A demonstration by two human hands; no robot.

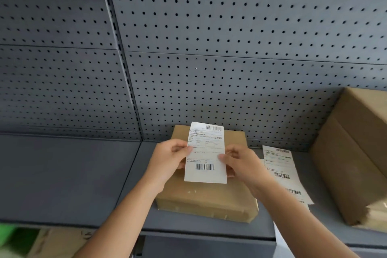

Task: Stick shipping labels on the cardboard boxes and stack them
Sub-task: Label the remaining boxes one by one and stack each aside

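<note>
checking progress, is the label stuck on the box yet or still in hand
Still in hand: the label is pinched by the left hand and right hand above the box.

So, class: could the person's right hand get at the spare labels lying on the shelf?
Probably yes. The spare labels lie flat just beside the right hand with nothing between, but that hand now holds a label and would have to release it.
</note>
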